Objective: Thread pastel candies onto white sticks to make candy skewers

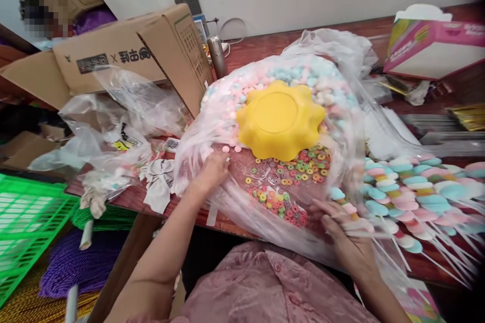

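Confectionery work at a wooden table (261, 46), viewed from above. The left hand (215, 170), fingers curled, lies at the plastic sheet (246, 218), just beside the loose pink pieces (237, 149); whether it pinches anything cannot be told. The right hand (346, 239) lies half-bent beside the nearest loaded stick; blur hides whether its fingers close on it. Ring sweets (299, 215) lie between the hands, in front of the yellow dish (278, 116), which rests against the heap of pastel pieces (290, 73). Good handling probably calls for a light pinch, since the pieces look soft and could deform, and for keeping the sheet's edge raised so that rings do not spill. Counts: two hands, one dish, two loose pink pieces by the left hand; rings, heaped pieces and loaded sticks (413, 194) overlap too much for exact counting.
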The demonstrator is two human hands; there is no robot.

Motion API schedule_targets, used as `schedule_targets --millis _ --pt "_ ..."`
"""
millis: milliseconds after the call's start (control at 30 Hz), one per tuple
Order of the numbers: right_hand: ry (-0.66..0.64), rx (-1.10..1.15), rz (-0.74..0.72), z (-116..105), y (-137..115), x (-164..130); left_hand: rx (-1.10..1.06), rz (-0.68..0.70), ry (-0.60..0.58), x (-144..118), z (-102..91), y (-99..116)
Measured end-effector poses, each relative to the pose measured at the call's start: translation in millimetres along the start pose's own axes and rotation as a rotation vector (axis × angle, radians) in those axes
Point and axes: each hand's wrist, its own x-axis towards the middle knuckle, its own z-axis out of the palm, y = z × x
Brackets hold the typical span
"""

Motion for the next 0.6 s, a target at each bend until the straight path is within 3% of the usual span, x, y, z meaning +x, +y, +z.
schedule_targets --millis 167,267,400,500,600 --pt "-0.104 0.06 0.097 12 13 -1 0.049 0.047 0.046 -26 13.1 0" --pt "-0.081 0.1 0.168 14 16 -3 0.06 0.098 0.039 -28 9.6 -4" --pt "-0.1 0.068 0.155 13 21 -3 0.03 0.097 0.016 -28 0.9 -9" --pt "-0.105 0.032 0.131 12 24 -5 -0.064 0.062 0.019 -27 -2.7 -11" --pt "-0.109 0.013 0.09 13 18 -9 -0.341 -0.051 0.116 -28 -4.6 -2"
